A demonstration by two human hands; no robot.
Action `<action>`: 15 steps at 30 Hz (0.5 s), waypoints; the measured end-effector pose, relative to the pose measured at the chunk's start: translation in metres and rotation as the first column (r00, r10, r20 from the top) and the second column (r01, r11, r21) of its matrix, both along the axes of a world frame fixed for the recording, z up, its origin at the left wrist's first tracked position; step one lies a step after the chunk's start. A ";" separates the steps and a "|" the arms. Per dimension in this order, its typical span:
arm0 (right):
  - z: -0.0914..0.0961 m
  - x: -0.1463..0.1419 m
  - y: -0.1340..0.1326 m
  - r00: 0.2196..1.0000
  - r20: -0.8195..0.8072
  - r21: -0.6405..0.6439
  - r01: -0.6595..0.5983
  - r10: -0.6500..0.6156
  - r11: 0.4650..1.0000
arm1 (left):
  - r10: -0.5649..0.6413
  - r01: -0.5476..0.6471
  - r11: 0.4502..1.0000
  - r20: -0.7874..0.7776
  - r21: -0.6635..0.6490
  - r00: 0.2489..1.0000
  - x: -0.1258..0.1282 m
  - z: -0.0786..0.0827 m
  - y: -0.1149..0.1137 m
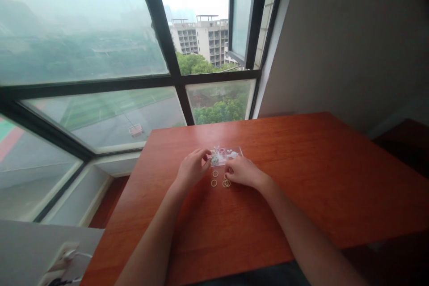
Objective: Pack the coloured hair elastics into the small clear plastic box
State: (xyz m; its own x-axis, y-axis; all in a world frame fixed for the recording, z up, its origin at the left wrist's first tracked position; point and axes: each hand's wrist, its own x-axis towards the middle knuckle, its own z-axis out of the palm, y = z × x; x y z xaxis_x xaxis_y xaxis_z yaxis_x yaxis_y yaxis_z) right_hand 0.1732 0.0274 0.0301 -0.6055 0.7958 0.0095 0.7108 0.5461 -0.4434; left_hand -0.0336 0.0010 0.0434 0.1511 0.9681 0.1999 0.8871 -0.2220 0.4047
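Observation:
My left hand (193, 168) is curled at the left end of a clear plastic piece (240, 152) with white and pink shapes on it. Its thumb and forefinger close on a small green-and-white object (215, 159), whose kind is too small to make out. My right hand (244, 171) rests on the table just right of this, fingers bent in a pinch at a pale ring (225, 176) that they partly cover. Below it, two more pale rings (226, 183) overlap. Two single rings lie to the left, an upper ring (215, 173) and a lower ring (214, 183).
All of this lies on a reddish-brown wooden table (321, 178). Dark-framed windows (177, 76) stand beyond its far edge, with one pane (241, 27) swung outward. A grey wall (335, 44) is at the right, and a wall socket with a plug (69, 255) at lower left.

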 end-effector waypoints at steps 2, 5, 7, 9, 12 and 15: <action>0.000 -0.001 0.002 0.999 -0.030 0.014 0.020 -0.020 1.000 | -0.018 0.018 0.999 0.005 -0.027 1.000 -0.001 0.004 -0.002; 0.000 -0.002 0.006 0.988 -0.123 0.039 0.104 -0.098 0.994 | -0.063 0.062 0.996 -0.004 -0.067 0.998 -0.003 0.009 -0.005; -0.002 -0.003 0.009 0.967 -0.194 0.064 0.180 -0.165 0.982 | -0.113 0.110 0.990 -0.025 -0.093 0.993 -0.003 0.011 -0.008; -0.004 -0.005 0.011 0.946 -0.240 0.090 0.247 -0.220 0.965 | -0.167 0.158 0.979 -0.059 -0.133 0.984 -0.002 0.012 -0.010; -0.007 -0.009 0.014 0.930 -0.253 0.105 0.299 -0.265 0.948 | -0.229 0.205 0.957 -0.101 -0.204 0.968 0.000 0.011 -0.011; -0.007 -0.009 0.015 0.930 -0.254 0.110 0.300 -0.265 0.948 | -0.253 0.214 0.939 -0.118 -0.270 0.960 0.003 0.011 -0.012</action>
State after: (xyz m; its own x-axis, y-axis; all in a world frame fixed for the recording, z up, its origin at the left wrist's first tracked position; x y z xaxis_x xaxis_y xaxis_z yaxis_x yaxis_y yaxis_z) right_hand 0.1644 0.0423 0.0230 -0.3229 0.9127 0.2505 0.7314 0.4086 -0.5460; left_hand -0.0307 -0.0113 0.0546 0.3885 0.9172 -0.0879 0.8767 -0.3386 0.3418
